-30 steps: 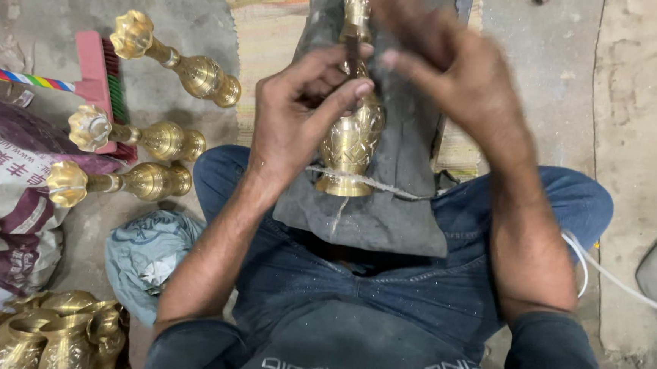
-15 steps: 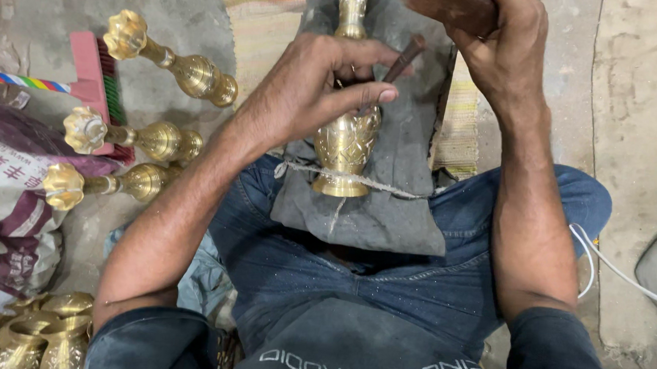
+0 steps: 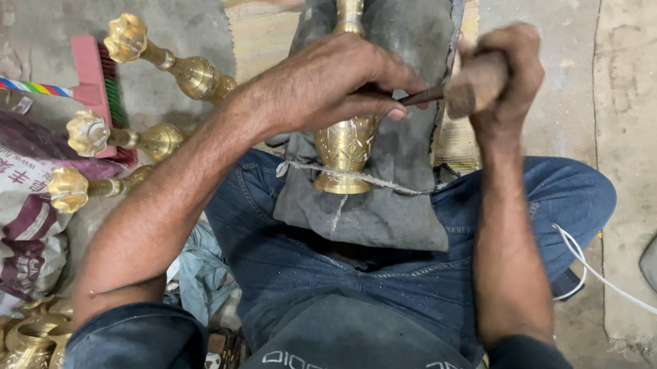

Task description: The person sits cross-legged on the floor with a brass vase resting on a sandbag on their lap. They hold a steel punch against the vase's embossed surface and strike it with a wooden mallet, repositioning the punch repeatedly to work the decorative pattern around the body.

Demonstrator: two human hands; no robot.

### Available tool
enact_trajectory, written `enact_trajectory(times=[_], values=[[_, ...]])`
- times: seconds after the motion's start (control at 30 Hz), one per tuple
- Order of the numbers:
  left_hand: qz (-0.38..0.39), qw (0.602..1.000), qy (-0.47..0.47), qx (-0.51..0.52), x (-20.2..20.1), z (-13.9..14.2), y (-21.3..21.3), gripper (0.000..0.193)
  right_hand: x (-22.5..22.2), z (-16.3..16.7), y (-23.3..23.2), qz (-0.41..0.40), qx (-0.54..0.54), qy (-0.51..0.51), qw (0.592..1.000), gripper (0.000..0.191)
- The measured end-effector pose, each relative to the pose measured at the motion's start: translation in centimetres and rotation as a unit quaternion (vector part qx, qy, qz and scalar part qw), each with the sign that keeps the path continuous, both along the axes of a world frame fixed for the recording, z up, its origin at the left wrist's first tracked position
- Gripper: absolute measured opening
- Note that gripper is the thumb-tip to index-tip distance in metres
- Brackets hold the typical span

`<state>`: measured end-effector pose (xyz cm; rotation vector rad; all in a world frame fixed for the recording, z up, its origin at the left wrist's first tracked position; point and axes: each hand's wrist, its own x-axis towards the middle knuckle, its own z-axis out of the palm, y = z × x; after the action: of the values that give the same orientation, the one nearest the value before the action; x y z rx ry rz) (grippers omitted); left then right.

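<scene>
The right hand (image 3: 502, 73) grips a wooden-handled tool (image 3: 456, 90), the left hand (image 3: 335, 82) pinches its tip on the half-carved brass vase (image 3: 346, 144) at 12 o'clock; three finished-looking ones lie at 9.

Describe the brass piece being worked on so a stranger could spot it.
Start at the grey cloth over the person's lap. The brass piece lies on it under the left hand. Unlike the three on the floor, it is tied down with string.
</scene>
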<state>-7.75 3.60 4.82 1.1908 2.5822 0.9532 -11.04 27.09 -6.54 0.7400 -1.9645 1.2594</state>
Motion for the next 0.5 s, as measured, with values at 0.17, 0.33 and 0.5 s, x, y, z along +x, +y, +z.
enact_trajectory(times=[0.17, 0.33, 0.5], values=[[0.021, 0.998, -0.039, -0.049, -0.5, 0.7, 0.3, 0.031, 2.4, -1.4, 0.6, 0.026, -0.097, -0.145, 0.984, 0.028], [0.013, 1.000, 0.010, 0.010, -0.1, 0.9, 0.0, 0.030, 3.5, -2.1, 1.7, 0.019, -0.196, -0.295, 0.935, 0.022], [0.110, 0.994, 0.001, -0.013, 1.2, 0.4, -0.7, 0.031, 3.2, 0.1, 3.6, 0.031, -0.104, -0.342, 0.933, 0.019]])
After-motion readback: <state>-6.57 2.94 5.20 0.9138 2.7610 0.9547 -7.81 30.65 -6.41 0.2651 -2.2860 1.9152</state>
